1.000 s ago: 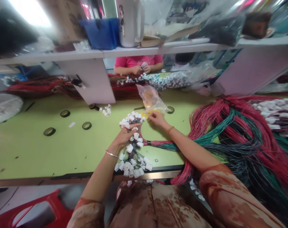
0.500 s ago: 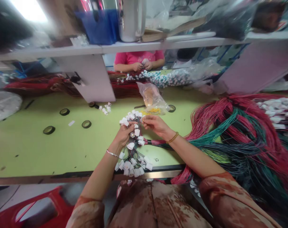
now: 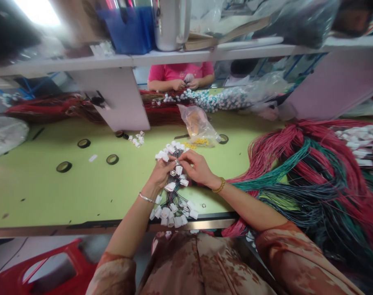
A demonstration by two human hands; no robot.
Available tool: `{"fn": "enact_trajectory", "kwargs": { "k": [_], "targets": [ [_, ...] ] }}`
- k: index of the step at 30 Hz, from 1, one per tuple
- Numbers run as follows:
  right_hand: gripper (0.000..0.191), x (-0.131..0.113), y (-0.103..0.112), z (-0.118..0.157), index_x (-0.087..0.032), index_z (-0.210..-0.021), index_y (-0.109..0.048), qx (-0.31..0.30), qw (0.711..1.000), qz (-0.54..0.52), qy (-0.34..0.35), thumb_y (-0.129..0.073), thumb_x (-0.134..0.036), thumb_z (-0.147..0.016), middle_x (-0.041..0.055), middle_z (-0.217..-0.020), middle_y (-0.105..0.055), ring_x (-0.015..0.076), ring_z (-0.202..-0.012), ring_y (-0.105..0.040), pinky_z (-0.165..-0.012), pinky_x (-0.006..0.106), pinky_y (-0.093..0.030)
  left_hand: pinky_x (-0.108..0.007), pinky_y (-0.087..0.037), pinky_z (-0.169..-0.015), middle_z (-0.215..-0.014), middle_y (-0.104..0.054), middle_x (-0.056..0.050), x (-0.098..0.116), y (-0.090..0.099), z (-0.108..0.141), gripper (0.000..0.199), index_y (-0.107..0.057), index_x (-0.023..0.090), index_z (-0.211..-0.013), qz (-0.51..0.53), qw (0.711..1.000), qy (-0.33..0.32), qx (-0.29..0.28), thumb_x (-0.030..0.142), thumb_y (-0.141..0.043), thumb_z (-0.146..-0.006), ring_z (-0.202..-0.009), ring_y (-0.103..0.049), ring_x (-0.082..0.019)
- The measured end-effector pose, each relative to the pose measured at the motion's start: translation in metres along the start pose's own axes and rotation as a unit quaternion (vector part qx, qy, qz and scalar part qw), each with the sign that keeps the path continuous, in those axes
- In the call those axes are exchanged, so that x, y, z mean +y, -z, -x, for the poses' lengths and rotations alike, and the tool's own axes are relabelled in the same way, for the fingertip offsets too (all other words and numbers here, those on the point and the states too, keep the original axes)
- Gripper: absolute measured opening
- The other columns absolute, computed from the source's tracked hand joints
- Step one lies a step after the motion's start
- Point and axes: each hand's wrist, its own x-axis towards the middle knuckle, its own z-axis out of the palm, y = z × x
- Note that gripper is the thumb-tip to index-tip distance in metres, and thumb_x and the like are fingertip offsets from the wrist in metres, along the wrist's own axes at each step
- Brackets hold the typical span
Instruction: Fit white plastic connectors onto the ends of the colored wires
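My left hand (image 3: 160, 173) is closed on a white plastic connector (image 3: 177, 162) at the end of thin wires, pinched between thumb and fingers. Close against it, my right hand (image 3: 198, 166) has its thumb and forefinger pressed together at the same connector; whether a small part is between them is hidden. Around and below both hands spreads a wire bundle (image 3: 171, 197) with several white connectors (image 3: 165, 213) on its ends, some reaching the table's front edge. Just beyond the hands lie small yellow pieces (image 3: 201, 141) beside a clear plastic bag (image 3: 195, 123).
Black tape rolls (image 3: 112, 159) and loose white connectors (image 3: 137, 140) lie on the green table (image 3: 82, 196). Red, green and black wires (image 3: 275, 164) heap at the right. A shelf (image 3: 174, 57) crosses above; beyond it sits a person in pink (image 3: 182, 73). A red stool (image 3: 72, 262) stands lower left.
My right hand has moved left and slightly down, from beside the yellow pieces to the connector at my left hand. My left hand stays almost where it was.
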Motion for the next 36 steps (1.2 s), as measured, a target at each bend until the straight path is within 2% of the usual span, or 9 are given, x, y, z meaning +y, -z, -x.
{"fn": "enact_trajectory", "kwargs": {
  "k": [6, 10, 14, 20, 25, 28, 31, 34, 36],
  "targets": [
    [0.01, 0.008, -0.009, 0.005, -0.02, -0.094, -0.058, 0.029, 0.991, -0.101, -0.087, -0.061, -0.024, -0.086, 0.0022, -0.083, -0.068, 0.0154, -0.073, -0.065, -0.069, 0.029, -0.052, -0.025, -0.049, -0.064, -0.079, -0.066, 0.001, 0.0, 0.0, 0.0, 0.043, -0.064, 0.015, -0.085, 0.004, 1.0, 0.001, -0.006, 0.024, -0.093, -0.055, -0.064, -0.06, -0.01],
    [0.014, 0.009, -0.009, 0.005, -0.021, -0.095, -0.055, 0.035, 0.986, -0.117, -0.115, -0.063, -0.024, -0.083, 0.0017, -0.081, -0.07, 0.0161, -0.073, -0.067, -0.066, 0.028, -0.052, -0.024, -0.048, -0.065, -0.08, -0.065, 0.0, 0.0, -0.002, 0.001, 0.042, -0.065, 0.015, -0.082, -0.015, 1.0, -0.011, -0.009, 0.022, -0.094, -0.053, -0.067, -0.06, -0.01],
    [0.013, 0.009, -0.004, 0.005, -0.021, -0.094, -0.055, 0.024, 0.99, -0.087, -0.106, -0.062, -0.023, -0.083, 0.0016, -0.08, -0.071, 0.0157, -0.072, -0.068, -0.066, 0.027, -0.051, -0.026, -0.049, -0.067, -0.081, -0.066, -0.001, -0.002, -0.001, -0.001, 0.041, -0.066, 0.015, -0.08, -0.057, 0.997, -0.043, 0.002, 0.024, -0.094, -0.051, -0.071, -0.06, -0.012],
    [0.013, 0.003, 0.004, 0.002, -0.021, -0.097, -0.054, -0.006, 0.997, -0.017, -0.079, -0.058, -0.021, -0.085, 0.0015, -0.079, -0.073, 0.0156, -0.066, -0.067, -0.064, 0.026, -0.05, -0.032, -0.049, -0.08, -0.085, -0.069, -0.005, -0.003, -0.002, -0.002, 0.025, -0.071, 0.015, -0.077, -0.19, 0.97, -0.149, 0.003, 0.027, -0.087, -0.062, -0.082, -0.062, -0.017],
    [0.032, -0.007, 0.0, 0.01, -0.02, -0.121, -0.05, -0.037, 0.993, 0.098, -0.056, -0.049, -0.018, -0.089, 0.0057, -0.096, -0.077, 0.0183, -0.071, -0.069, -0.068, 0.029, -0.051, -0.031, -0.048, -0.078, -0.081, -0.069, -0.003, -0.008, -0.003, -0.003, 0.02, -0.071, 0.016, -0.078, -0.211, 0.959, -0.182, 0.061, 0.023, -0.083, -0.063, -0.079, -0.062, -0.017],
    [0.037, -0.012, -0.01, 0.019, -0.017, -0.125, -0.049, -0.034, 0.988, 0.143, -0.038, -0.047, -0.016, -0.088, 0.0093, -0.102, -0.075, 0.0208, -0.076, -0.07, -0.07, 0.031, -0.052, -0.03, -0.048, -0.077, -0.08, -0.069, -0.002, -0.012, -0.003, -0.004, 0.017, -0.071, 0.015, -0.077, -0.203, 0.958, -0.178, 0.096, 0.021, -0.081, -0.064, -0.077, -0.061, -0.016],
    [0.038, -0.01, -0.014, 0.023, -0.018, -0.123, -0.053, -0.045, 0.989, 0.14, -0.022, -0.049, -0.015, -0.085, 0.0091, -0.1, -0.075, 0.0214, -0.079, -0.07, -0.071, 0.031, -0.053, -0.029, -0.048, -0.074, -0.079, -0.069, -0.002, -0.014, -0.004, -0.003, 0.02, -0.071, 0.015, -0.078, -0.191, 0.965, -0.149, 0.096, 0.022, -0.081, -0.063, -0.075, -0.061, -0.015],
    [0.03, 0.007, -0.003, 0.013, -0.02, -0.115, -0.058, -0.058, 0.996, 0.059, -0.038, -0.051, -0.018, -0.086, 0.0067, -0.098, -0.074, 0.0184, -0.077, -0.068, -0.069, 0.028, -0.051, -0.026, -0.046, -0.066, -0.073, -0.064, 0.0, -0.012, -0.007, -0.002, 0.026, -0.067, 0.016, -0.08, -0.146, 0.98, -0.102, 0.083, 0.031, -0.082, -0.066, -0.068, -0.057, -0.013],
    [0.02, 0.029, 0.011, 0.0, -0.019, -0.105, -0.061, -0.033, 0.996, 0.024, -0.076, -0.052, -0.021, -0.087, 0.0059, -0.097, -0.074, 0.018, -0.08, -0.067, -0.068, 0.028, -0.05, -0.024, -0.044, -0.061, -0.072, -0.06, 0.002, -0.009, -0.01, -0.002, 0.03, -0.064, 0.017, -0.079, -0.099, 0.988, -0.079, 0.089, 0.038, -0.082, -0.068, -0.063, -0.054, -0.01]
  ]
}}
